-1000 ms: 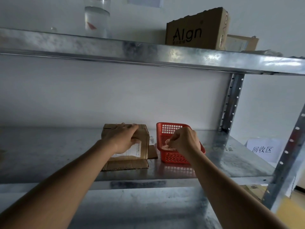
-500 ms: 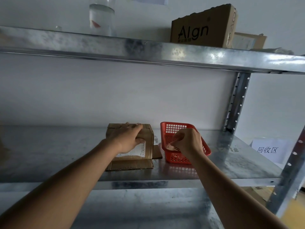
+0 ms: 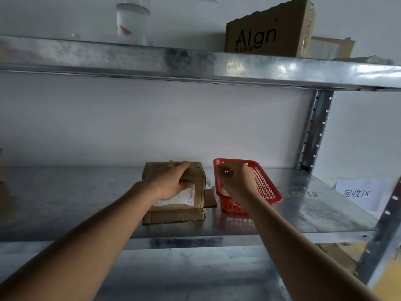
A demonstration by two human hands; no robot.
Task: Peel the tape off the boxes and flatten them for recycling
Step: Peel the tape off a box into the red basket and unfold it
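Head view: the right hand (image 3: pixel 237 181) hangs over the red basket (image 3: pixel 265 187), fingers curled, its grip pinching a small pale scrap (image 3: pixel 228 171) at the fingertips; whether that scrap is tape cannot be told. The left hand (image 3: pixel 170 181) lies on top of the box (image 3: pixel 195 190), fingers fairly straight and spread toward the far edge, thumb down on the white label (image 3: pixel 186 196), its grip pressing rather than clasping. The box sits on the middle shelf (image 3: pixel 86 198), about midway along it, nearer the back wall than the front edge, with one flap (image 3: pixel 173 216) lying flat toward the front edge. The basket stands just beside the box on its right, with something pale inside, too hidden to name. On the upper shelf (image 3: pixel 195 61) stand a second box printed "Algn" (image 3: pixel 267 31) toward the right end and a clear jar (image 3: pixel 133 22) left of it. A white paper sign (image 3: pixel 358 193) hangs beyond the shelf's right end.
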